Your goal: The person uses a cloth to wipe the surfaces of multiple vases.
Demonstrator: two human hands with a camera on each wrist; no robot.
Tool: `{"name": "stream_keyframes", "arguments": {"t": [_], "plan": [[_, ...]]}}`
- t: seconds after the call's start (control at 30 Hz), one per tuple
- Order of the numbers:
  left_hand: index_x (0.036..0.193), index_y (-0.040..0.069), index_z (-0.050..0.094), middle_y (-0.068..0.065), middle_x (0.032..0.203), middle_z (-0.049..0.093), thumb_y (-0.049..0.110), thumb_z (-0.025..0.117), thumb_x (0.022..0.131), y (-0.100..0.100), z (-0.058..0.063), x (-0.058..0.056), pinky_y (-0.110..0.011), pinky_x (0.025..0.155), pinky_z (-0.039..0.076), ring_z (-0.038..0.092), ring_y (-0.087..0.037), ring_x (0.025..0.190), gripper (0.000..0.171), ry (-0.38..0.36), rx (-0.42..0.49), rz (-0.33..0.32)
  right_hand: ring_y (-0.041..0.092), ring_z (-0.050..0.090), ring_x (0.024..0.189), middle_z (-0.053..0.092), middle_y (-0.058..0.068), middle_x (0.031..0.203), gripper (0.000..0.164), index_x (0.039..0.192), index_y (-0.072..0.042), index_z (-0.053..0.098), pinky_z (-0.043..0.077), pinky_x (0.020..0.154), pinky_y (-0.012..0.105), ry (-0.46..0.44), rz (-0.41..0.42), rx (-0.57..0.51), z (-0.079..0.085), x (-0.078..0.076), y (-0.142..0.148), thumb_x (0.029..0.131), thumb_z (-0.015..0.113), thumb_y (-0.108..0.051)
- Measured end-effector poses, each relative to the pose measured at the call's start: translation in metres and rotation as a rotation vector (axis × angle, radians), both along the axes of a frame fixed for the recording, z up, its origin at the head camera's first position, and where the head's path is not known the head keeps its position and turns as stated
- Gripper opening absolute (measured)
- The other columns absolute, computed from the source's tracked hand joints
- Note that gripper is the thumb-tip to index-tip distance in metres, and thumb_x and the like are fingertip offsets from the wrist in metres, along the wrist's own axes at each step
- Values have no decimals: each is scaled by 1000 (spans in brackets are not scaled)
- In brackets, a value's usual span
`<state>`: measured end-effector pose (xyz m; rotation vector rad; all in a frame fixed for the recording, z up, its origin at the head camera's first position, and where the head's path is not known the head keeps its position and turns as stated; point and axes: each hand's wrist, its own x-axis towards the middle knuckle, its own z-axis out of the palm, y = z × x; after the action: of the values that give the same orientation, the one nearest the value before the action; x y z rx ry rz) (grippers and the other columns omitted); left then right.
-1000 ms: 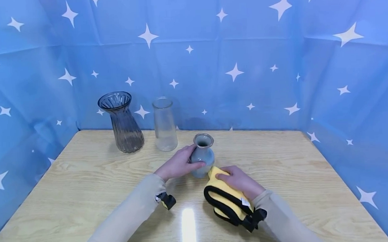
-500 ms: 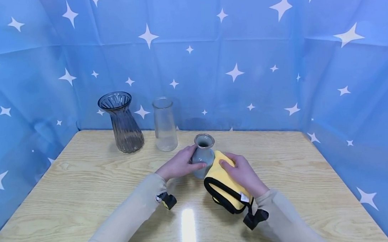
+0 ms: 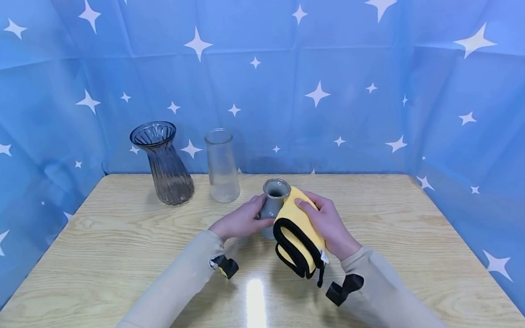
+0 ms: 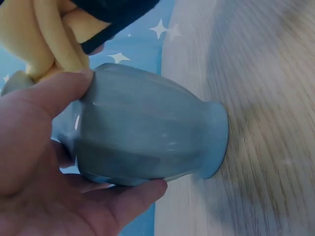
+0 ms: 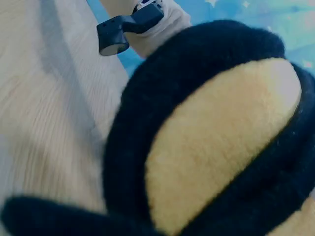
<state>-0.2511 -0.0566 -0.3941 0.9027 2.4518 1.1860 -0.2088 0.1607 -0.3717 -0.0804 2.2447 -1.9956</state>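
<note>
Yellow cloth [image 3: 302, 215], pinched by the fingers of the right hand [image 3: 331, 224], is just right of the grey vase [image 4: 142, 123], which stands upright on the desk [image 3: 118, 256], left hand [image 3: 240, 221] fingers curled round it.

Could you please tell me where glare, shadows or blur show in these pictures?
Head view: a white glare streak and soft shadows on the pale wooden table; left wrist view: small highlights on the glossy grey-blue ceramic vase; right wrist view: the folded, black-edged yellow cloth looks slightly blurred.
</note>
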Motion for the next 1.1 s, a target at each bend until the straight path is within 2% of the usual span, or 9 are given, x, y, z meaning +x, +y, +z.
{"name": "stream_keyframes", "arguments": {"t": [0.13, 0.27, 0.33, 0.43, 0.53, 0.63, 0.73, 0.83, 1.1], "plan": [[150, 5, 15, -19, 143, 36, 18, 61, 96, -2, -1, -3, -42, 102, 39, 43, -29, 127, 71, -57, 79, -34, 17, 67, 75, 65, 12, 107, 45, 144, -10, 45, 56, 66, 30, 70, 38, 32, -4, -4, 6, 102, 52, -25], [140, 5, 20, -18, 137, 39, 15, 61, 96, -2, -3, -5, -41, 101, 40, 44, -28, 123, 61, -97, 139, -59, 20, 64, 74, 58, 13, 126, 43, 143, -11, 47, 55, 66, 32, 371, 126, 253, -12, -12, 11, 101, 53, -16], [138, 5, 22, -18, 135, 40, 16, 60, 96, -2, -3, -4, -42, 101, 40, 44, -28, 124, 58, -104, 151, -73, 23, 63, 91, 53, 13, 134, 42, 142, -8, 48, 54, 77, 35, 517, 175, 362, -16, -15, 13, 100, 52, -10], [140, 5, 23, -17, 137, 40, 17, 60, 97, -3, -3, -4, -43, 103, 39, 42, -28, 127, 58, -100, 158, -88, 29, 55, 116, 49, 14, 140, 42, 140, -4, 50, 49, 90, 43, 606, 217, 457, -20, -17, 15, 98, 52, -3], [140, 4, 26, -17, 136, 42, 16, 59, 97, -3, -3, -3, -42, 103, 39, 44, -27, 126, 55, -72, 165, -91, 32, 48, 125, 49, 16, 140, 43, 139, 0, 50, 47, 92, 46, 612, 220, 543, -20, -15, 15, 96, 54, -2], [139, 1, 30, -17, 135, 43, 14, 59, 97, -4, -1, -1, -41, 104, 38, 44, -27, 126, 54, -20, 145, -85, 28, 60, 99, 49, 17, 140, 43, 138, -1, 51, 47, 76, 42, 593, 210, 638, -18, -10, 15, 95, 54, -3], [142, -1, 28, -19, 138, 42, 14, 59, 97, -6, 2, 1, -41, 107, 35, 41, -28, 129, 57, 21, 103, -74, 16, 54, 68, 48, 18, 140, 45, 140, -3, 50, 46, 67, 36, 571, 202, 704, -19, -6, 14, 95, 55, -4], [146, -1, 26, -21, 141, 39, 16, 58, 98, -7, 5, 2, -43, 108, 34, 39, -30, 132, 60, 32, 54, -60, 10, 42, 50, 48, 19, 140, 47, 141, -5, 49, 43, 59, 33, 525, 171, 693, -23, -1, 14, 95, 55, -4], [149, -3, 21, -24, 147, 35, 20, 56, 99, -4, 7, 5, -44, 109, 32, 35, -33, 135, 65, 20, 0, -45, 9, 38, 43, 61, 21, 120, 44, 139, 6, 45, 46, 55, 29, 306, 153, 562, -43, 5, 16, 98, 52, -9]]}}
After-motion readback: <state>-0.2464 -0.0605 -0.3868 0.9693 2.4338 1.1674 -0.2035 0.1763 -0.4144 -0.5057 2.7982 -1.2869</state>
